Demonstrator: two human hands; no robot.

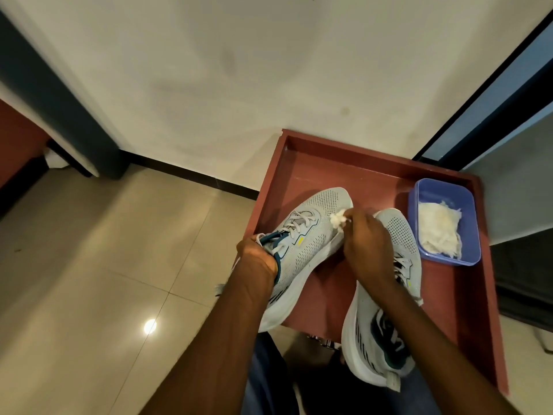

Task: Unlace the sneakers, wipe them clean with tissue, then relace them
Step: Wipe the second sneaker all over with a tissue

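The left hand has its grip clamped on the heel collar of the left sneaker, fingers curled in at the teal-lined opening, and holds that shoe tilted up with its heel hanging past the near-left edge of the red tray. This sneaker's long axis runs from the heel at lower left to the toe at upper right, so the toe points away from the left grip and towards the other hand. At that toe end, the right hand pinches a small wad of tissue — rather, a crumpled white piece of it — against the side of the forefoot; its grip is closed on the wad. The right hand is plainly the nearer one to the surface being wiped, and I judge the coming strokes will run back along the shoe's length towards the heel, with the left hand turning the shoe to present fresh sides. Under the right forearm lies the second sneaker, on its side with its sole towards the left, toe pointing away and heel sticking out over the tray's near edge. Both shoes show laces in their eyelets. At far right a blue plastic tub sits in the tray, holding the spare tissue. Count: two sneakers, two hands, one tray, one tub, one wad in use.
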